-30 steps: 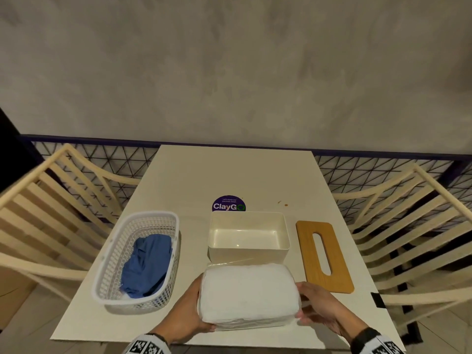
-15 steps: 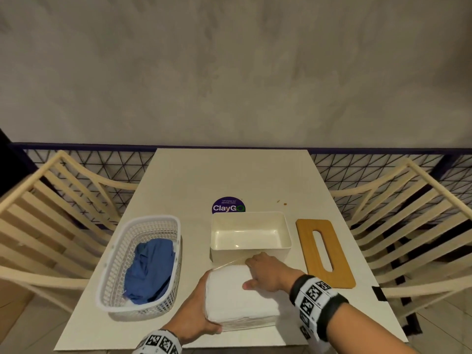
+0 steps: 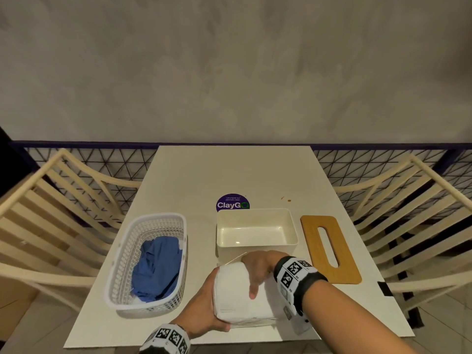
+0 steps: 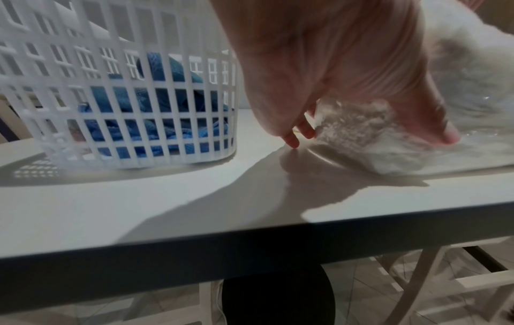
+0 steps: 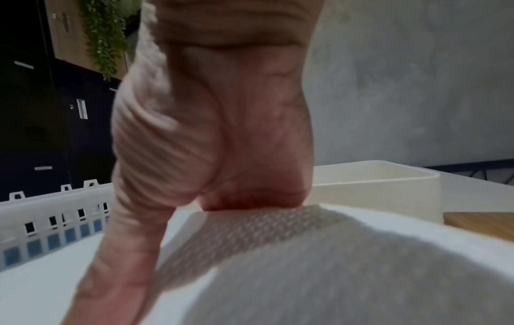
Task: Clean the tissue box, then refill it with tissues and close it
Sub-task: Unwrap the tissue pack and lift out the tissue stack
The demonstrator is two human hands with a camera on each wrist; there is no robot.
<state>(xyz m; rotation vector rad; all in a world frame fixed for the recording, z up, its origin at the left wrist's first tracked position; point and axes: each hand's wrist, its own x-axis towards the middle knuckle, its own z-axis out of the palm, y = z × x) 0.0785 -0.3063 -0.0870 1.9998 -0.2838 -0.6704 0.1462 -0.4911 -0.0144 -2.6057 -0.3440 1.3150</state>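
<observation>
A white tissue pack (image 3: pixel 236 300) in clear wrap lies at the table's near edge, in front of the empty cream tissue box (image 3: pixel 256 235). My left hand (image 3: pixel 204 311) grips its left end, the thumb pressing the near face of the tissue pack (image 4: pixel 361 145). My right hand (image 3: pixel 256 268) reaches over the top, fingers curled over the far edge and the thumb lying on top of the tissue pack (image 5: pixel 333 263). The wooden lid (image 3: pixel 329 249) with its slot lies flat to the right of the box. The fingertips of my right hand (image 5: pixel 211 143) are hidden.
A white plastic basket (image 3: pixel 148 264) holding a blue cloth (image 3: pixel 155 267) stands left of the pack, close to my left hand (image 4: pixel 347 77). A round purple sticker (image 3: pixel 232 204) lies behind the box. Slatted chairs flank the table (image 3: pixel 229 169); its near edge (image 4: pixel 250 241) is just below the pack.
My right hand left the pack's right end, crossed over the top and now curls over the far edge near the left end. My left hand keeps its hold.
</observation>
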